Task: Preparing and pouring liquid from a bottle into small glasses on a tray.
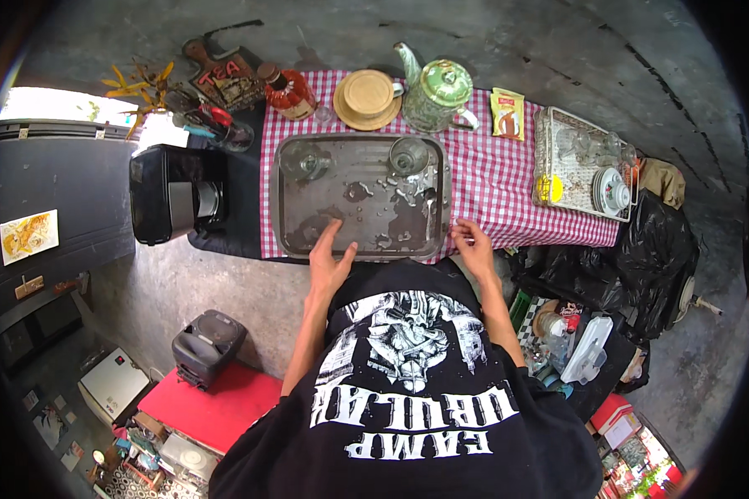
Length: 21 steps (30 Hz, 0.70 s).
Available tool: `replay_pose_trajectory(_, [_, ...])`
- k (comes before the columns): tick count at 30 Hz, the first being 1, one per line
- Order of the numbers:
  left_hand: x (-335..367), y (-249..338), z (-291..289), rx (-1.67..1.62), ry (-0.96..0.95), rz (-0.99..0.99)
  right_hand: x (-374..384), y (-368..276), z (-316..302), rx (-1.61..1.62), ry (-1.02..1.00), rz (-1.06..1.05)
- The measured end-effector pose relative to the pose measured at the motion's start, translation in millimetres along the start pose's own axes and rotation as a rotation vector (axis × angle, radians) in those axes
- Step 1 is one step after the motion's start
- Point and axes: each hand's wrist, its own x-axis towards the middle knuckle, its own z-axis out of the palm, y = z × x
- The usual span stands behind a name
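Observation:
A dark brown rectangular tray with puddles of water lies on a red-and-white checked cloth. On it stand a clear glass at the far left and another glass at the far right. A small spoon lies near the tray's right side. My left hand is over the tray's near edge, fingers apart and holding nothing. Beside the tray's near right corner is my right hand, its fingers loosely bent and apart, with nothing seen in them.
Behind the tray stand a green patterned teapot, a lidded cup, an amber bottle and a yellow packet. A wire-like basket of glassware and saucers is at right. A black coffee machine stands left.

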Motion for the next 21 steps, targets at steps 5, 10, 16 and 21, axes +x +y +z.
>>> replay_pose_trajectory(5, [-2.4, -12.0, -7.1, -0.088, -0.144, -0.099, -11.8, 5.9, 9.0, -0.062, -0.029, 0.015])
replay_pose_trajectory(10, [6.6, -17.2, -22.7, -0.095, -0.225, -0.158, -38.2, 4.9, 19.6, -0.099, -0.033, 0.087])
replay_pose_trajectory(16, [16.4, -18.6, -23.2, -0.091, -0.314, -0.106, -76.0, 5.1, 12.3, -0.086, 0.026, 0.188])
replay_pose_trajectory(21, [22.9, -12.4, -9.1, -0.056, -0.404, -0.010, -97.8, 18.7, -12.4, -0.073, 0.163, 0.209])
